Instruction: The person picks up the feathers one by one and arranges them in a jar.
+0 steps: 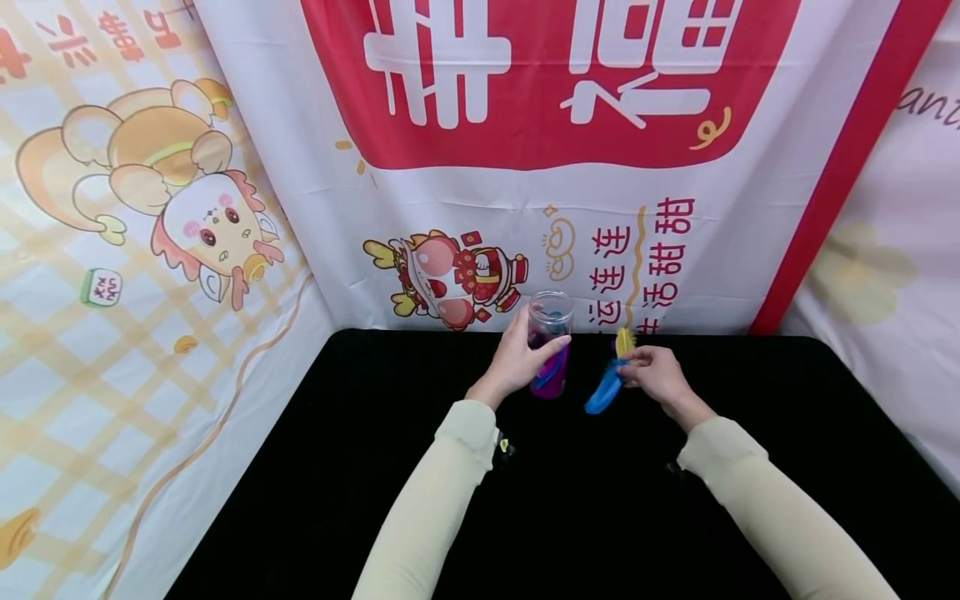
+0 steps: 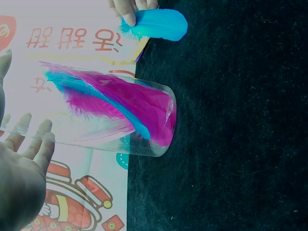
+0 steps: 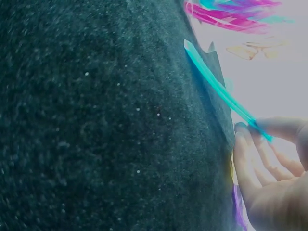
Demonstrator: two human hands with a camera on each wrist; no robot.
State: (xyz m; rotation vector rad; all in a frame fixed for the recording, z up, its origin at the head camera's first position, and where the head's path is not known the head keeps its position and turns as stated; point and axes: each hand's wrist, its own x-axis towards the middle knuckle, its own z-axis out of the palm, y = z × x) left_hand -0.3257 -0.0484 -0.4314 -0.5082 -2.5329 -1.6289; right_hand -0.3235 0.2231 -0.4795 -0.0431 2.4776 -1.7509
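Observation:
My left hand (image 1: pixel 517 354) grips a clear cylindrical jar (image 1: pixel 552 298) around its upper part. Pink-purple and blue feathers (image 2: pixel 125 101) show through the jar's wall in the left wrist view. To the right of the jar, my right hand (image 1: pixel 654 373) pinches a blue feather (image 1: pixel 602 393) at its fluffy end between thumb and fingers. The smooth end of that feather points away from the fingers, over the black table. Just behind the right hand a yellow feather (image 1: pixel 624 342) shows, partly hidden by the fingers. A bit of purple (image 3: pixel 237 207) appears below the right hand in the right wrist view.
A black-covered table (image 1: pixel 585 517) spreads under both arms. At its far edge hangs a white and red printed cloth (image 1: pixel 420 192), close behind the jar. A patterned cloth (image 1: pixel 127 350) hangs on the left and a pale one (image 1: pixel 885 333) on the right.

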